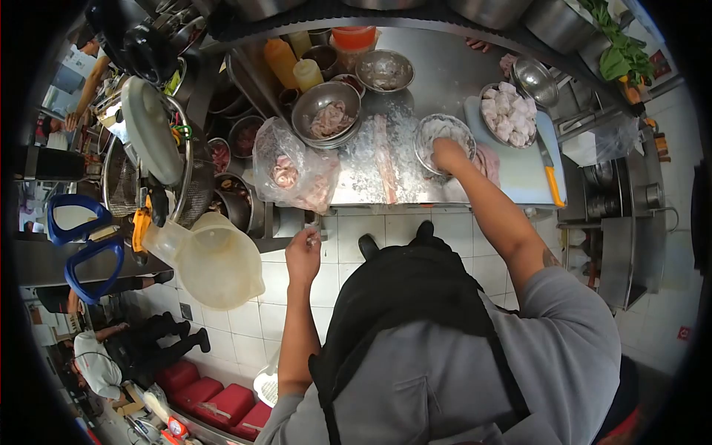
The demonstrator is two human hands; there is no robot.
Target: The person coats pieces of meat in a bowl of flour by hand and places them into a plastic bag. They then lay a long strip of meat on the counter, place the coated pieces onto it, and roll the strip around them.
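Right hand [447, 154] plunged into a round steel bowl of white flour [429, 132] on the floured steel counter [386, 174], its grip impossible to tell, left hand [302, 254] with fingertips pinched together at the counter edge, just below a clear plastic bag of raw pink meat [293, 174]

Orange-handled knife [553, 178], hanging plastic jug [219, 264]

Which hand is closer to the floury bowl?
Right. The right hand is reaching into the floury bowl; the left hand is off at the counter's front edge, below the plastic bag.
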